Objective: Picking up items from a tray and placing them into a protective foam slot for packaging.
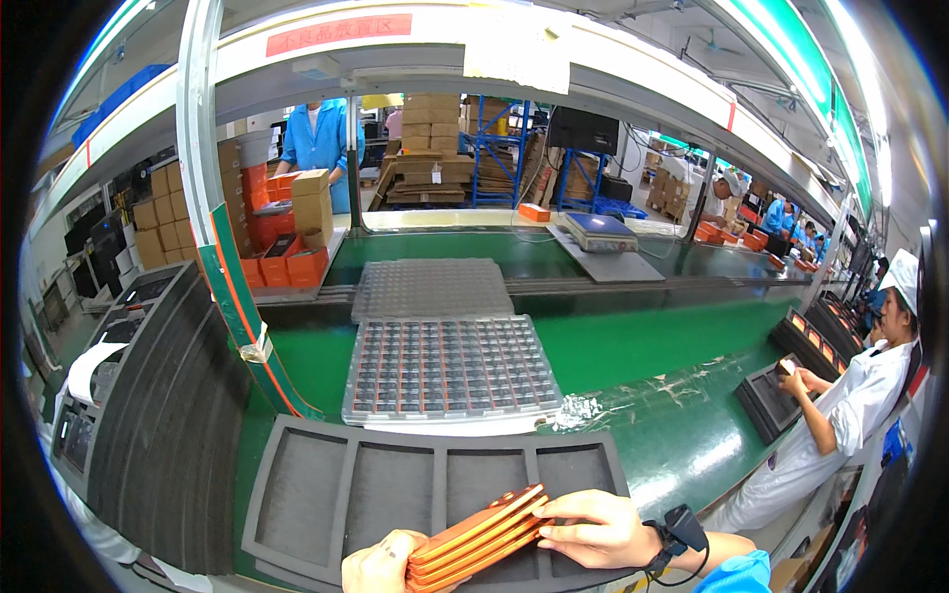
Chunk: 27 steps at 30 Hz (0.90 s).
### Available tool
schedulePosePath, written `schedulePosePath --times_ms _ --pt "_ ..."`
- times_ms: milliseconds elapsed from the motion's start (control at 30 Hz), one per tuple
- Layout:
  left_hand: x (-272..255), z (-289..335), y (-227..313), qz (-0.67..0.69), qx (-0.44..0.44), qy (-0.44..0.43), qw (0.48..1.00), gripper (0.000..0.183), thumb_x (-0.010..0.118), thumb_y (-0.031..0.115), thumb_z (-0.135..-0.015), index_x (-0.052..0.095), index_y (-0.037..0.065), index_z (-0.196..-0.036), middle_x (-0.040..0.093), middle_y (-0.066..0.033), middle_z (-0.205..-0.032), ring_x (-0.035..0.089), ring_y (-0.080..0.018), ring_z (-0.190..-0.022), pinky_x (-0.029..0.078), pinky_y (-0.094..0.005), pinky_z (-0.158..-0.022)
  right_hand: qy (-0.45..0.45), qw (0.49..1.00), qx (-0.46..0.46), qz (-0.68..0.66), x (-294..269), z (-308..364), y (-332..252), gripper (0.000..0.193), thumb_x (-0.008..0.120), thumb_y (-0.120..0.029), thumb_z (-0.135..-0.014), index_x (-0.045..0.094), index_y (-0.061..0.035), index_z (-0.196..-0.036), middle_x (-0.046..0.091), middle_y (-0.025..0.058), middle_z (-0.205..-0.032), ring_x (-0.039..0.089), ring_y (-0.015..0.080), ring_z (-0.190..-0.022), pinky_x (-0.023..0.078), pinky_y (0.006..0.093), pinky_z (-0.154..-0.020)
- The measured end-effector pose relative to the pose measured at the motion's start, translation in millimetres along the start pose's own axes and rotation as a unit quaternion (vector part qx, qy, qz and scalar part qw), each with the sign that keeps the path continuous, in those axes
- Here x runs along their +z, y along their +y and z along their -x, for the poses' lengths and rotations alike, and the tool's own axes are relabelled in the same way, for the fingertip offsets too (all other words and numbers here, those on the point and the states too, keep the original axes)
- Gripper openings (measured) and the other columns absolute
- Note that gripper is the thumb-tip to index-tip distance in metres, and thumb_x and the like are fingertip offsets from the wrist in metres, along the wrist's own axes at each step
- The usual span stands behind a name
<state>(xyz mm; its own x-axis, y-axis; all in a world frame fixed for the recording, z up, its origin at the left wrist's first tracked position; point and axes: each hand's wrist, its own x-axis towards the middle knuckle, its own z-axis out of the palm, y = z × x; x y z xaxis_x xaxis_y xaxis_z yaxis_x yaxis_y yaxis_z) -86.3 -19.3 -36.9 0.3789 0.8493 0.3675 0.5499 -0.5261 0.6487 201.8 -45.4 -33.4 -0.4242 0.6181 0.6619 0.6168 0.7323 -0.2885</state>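
Low in the view, my left hand (pixel 382 563) grips the near end of a stack of several thin, shiny orange slabs (pixel 473 546), shaped like phone backs or cases. My right hand (pixel 596 532) pinches the far right end, thumb and fingers on the slab edges. The stack is tilted, its right end higher, with dark round spots at its upper edge. Beneath both hands lies a black foam tray (pixel 394 484) with a row of rectangular compartments. The hands and stack hide part of its front.
Beyond the foam tray, a clear plastic tray (pixel 445 414) holds rows of small dark parts; another translucent tray (pixel 430 287) lies behind. Tall stacked black foam trays (pixel 173 425) stand left, near a metal post (pixel 232 267). A scale (pixel 598 230) sits farther back. A co-worker (pixel 852 405) stands right.
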Motion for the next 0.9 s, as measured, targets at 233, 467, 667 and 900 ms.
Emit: schedulePosePath --times_ms 233,467,667,900 --pt "-2.3 -3.2 6.8 0.025 -0.014 0.001 1.0 0.041 0.088 0.031 -0.072 0.062 0.008 -0.095 0.068 -0.0134 -0.083 0.068 -0.0328 -0.075 0.055 -0.0376 -0.066 -0.089 0.986 -0.008 0.14 -10.6 0.5 -6.3 0.04 0.084 -0.027 -0.076 0.074 -0.013 -0.112 0.067 0.0096 -0.127 0.066 0.0269 -0.109 0.056 0.0354 -0.093" --pt "-6.5 -8.0 7.7 0.037 -0.033 -0.032 0.998 0.038 0.085 0.023 -0.076 0.06 0.004 -0.096 0.068 -0.0173 -0.096 0.067 -0.0349 -0.087 0.054 -0.0382 -0.074 -0.083 0.993 0.054 0.07 -6.5 -1.7 2.0 0.043 0.083 -0.027 -0.078 0.073 -0.0216 -0.12 0.061 0.0096 -0.135 0.058 0.0314 -0.122 0.05 0.0396 -0.102" --pt "-13.1 -11.0 17.4 0.194 0.007 -0.016 0.981 0.05 0.081 0.018 -0.078 0.062 0.003 -0.121 0.069 -0.0174 -0.111 0.068 -0.0337 -0.101 0.055 -0.0369 -0.09 -0.057 0.996 0.064 -0.012 -4.2 1.9 3.6 0.042 0.083 -0.021 -0.078 0.074 -0.0243 -0.119 0.06 0.0085 -0.133 0.056 0.0291 -0.122 0.053 0.0358 -0.093" --pt "-31.0 -33.6 32.2 -0.07 0.088 -0.133 0.985 0.042 0.071 0.023 -0.091 0.057 0.006 -0.127 0.07 -0.0136 -0.11 0.07 -0.0289 -0.096 0.057 -0.0372 -0.085 0.046 0.982 0.108 0.149 -22.8 14.6 12.2 0.015 0.081 -0.021 -0.078 0.077 -0.0154 -0.091 0.066 0.0076 -0.115 0.061 0.0295 -0.11 0.053 0.0409 -0.09"
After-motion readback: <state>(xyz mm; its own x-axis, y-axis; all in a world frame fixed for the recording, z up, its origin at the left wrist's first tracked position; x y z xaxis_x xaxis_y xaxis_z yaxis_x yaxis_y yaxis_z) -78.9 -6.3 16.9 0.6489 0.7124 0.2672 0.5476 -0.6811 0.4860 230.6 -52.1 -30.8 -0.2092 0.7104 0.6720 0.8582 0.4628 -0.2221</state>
